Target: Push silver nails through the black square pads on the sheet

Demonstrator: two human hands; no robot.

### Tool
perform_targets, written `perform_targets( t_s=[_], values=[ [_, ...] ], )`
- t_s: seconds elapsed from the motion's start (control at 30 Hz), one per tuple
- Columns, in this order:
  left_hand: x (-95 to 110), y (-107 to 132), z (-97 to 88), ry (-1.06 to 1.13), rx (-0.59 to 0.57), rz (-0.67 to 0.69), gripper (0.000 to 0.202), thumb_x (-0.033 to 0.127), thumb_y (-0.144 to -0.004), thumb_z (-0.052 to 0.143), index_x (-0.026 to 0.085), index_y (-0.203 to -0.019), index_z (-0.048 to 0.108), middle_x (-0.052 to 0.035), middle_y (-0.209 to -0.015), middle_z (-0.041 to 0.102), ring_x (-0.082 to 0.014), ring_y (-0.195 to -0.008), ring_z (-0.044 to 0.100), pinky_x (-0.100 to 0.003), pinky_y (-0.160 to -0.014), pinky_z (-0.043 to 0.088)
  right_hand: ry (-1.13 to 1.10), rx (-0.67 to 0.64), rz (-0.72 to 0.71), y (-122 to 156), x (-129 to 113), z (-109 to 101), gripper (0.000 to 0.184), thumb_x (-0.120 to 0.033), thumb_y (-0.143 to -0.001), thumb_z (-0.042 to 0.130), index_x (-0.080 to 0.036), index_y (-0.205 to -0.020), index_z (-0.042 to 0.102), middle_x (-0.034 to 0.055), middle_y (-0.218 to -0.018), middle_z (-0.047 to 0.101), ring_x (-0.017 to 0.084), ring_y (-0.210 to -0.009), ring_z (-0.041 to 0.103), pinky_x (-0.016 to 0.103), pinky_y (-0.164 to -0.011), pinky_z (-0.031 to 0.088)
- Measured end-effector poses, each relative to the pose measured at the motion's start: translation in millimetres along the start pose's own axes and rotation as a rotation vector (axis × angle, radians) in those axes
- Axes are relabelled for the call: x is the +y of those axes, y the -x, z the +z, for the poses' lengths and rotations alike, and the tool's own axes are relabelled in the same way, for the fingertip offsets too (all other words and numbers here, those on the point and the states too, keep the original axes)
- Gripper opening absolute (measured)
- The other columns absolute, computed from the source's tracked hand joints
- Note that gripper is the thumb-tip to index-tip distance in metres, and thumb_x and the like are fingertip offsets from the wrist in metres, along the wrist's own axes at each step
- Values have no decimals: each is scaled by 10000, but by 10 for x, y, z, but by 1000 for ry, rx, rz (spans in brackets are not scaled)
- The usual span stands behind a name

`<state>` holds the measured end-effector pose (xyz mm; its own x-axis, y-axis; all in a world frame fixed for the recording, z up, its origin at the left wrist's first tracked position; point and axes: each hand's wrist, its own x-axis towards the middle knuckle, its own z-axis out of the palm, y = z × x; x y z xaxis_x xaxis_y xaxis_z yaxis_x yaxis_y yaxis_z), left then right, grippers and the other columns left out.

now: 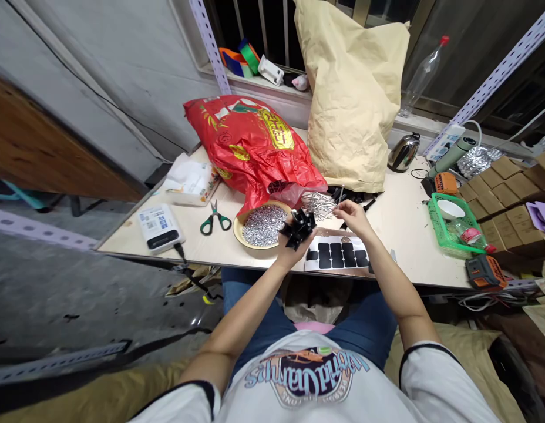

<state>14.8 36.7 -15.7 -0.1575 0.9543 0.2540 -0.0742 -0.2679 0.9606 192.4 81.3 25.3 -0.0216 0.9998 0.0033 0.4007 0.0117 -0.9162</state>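
Note:
In my left hand is a cluster of black plastic parts, held up over the table near the bowl. My right hand pinches a thin metal rod above a pile of similar metal rods. Just left of my left hand stands a yellow bowl full of small shiny metal pieces. Below my hands lies a white sheet with black rounded-square stickers. More black parts show at the mouth of the red bag.
A tall tan sack stands at the back. Green-handled scissors, a white boxed device and a tissue pack lie on the left. On the right are a kettle, a green basket and cardboard boxes.

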Motion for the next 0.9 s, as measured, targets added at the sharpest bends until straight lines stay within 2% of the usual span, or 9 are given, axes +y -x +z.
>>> perform_targets(
  t_s=[0.07,0.13,0.23,0.4,0.53,0.6,0.7,0.77,0.9],
  values=[
    [24,-8,16,9,-14,24,335,429,-641,715,237,-898,620,-51,-907,689,-239,-960,644,-463,-984,443,8,62,-125,20,-78,-15,170,-300,-688,582,-159,-750,510,-3,-732,599,99,-675,574,226,-655,475],
    [36,-27,24,19,-25,24,318,422,-664,692,230,-906,617,-51,-888,690,-233,-944,649,-454,-966,456,-41,82,-179,40,-169,-22,260,-327,-675,616,-166,-851,513,-19,-728,589,86,-624,542,218,-609,464],
    [23,-68,25,-3,-15,-7,319,402,-660,690,206,-900,613,-58,-845,690,-233,-885,660,-438,-896,494,-144,19,-183,91,-305,-2,400,-407,-655,685,-186,-915,475,-43,-682,571,82,-573,529,217,-558,473],
    [-8,-112,28,-131,-3,-22,270,403,-608,708,185,-719,594,-62,-740,682,-236,-759,660,-373,-713,531,-198,-73,-244,232,-534,82,410,-556,-734,630,-181,-814,484,5,-769,612,117,-703,614,275,-678,532],
    [43,-108,62,-173,-3,-55,254,376,-588,705,168,-697,609,-47,-657,670,-198,-607,636,-292,-544,492,59,-112,-420,287,-684,153,297,-455,-809,603,-163,-769,564,29,-804,605,122,-750,589,260,-681,504],
    [84,-109,79,-168,3,-60,249,366,-591,700,163,-712,623,-46,-656,674,-195,-593,634,-276,-513,480,224,-112,-500,276,-717,187,217,-355,-817,613,-160,-725,583,34,-821,590,124,-783,566,248,-680,483],
    [130,-123,90,-140,5,-61,227,360,-603,690,165,-698,623,-40,-635,666,-203,-591,637,-275,-494,480,361,-134,-535,235,-731,221,105,-250,-804,627,-160,-752,618,28,-828,570,117,-787,546,241,-700,465],
    [140,-137,86,-127,16,-73,235,354,-593,699,162,-706,624,-41,-640,664,-210,-604,642,-284,-508,492,383,-152,-534,204,-740,218,90,-246,-796,644,-156,-804,636,25,-828,575,106,-747,540,240,-704,465],
    [125,-154,65,-153,42,-114,250,358,-589,707,152,-709,634,-54,-667,678,-220,-620,652,-308,-558,514,335,-160,-530,146,-765,165,219,-332,-798,658,-156,-926,642,34,-878,613,99,-707,552,242,-690,484]
  ],
)
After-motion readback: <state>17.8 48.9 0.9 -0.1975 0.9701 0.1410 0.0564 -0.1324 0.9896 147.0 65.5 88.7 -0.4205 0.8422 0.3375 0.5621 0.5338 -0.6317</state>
